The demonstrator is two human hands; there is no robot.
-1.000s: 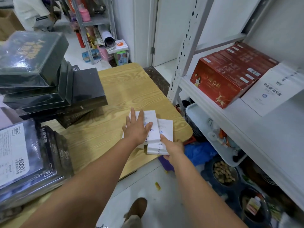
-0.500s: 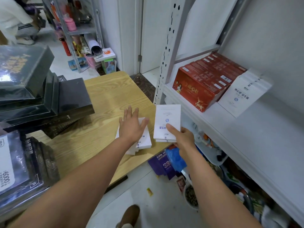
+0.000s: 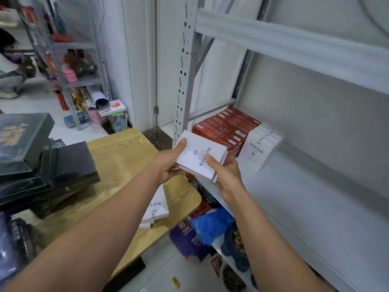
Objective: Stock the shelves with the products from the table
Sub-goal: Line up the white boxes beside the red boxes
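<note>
White boxes: flat, blue print, thin stack, tilted.

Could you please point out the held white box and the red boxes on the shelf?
held white box (image 3: pixel 197 153): head view, its top face.
red boxes (image 3: pixel 223 127): head view, top of the row.

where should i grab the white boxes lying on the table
Probably pinch the white boxes across their thin long sides, coming from above at the end by the table edge. They lie flat in a stack, so the broad faces give no hold; the left forearm hides their far part.
</note>
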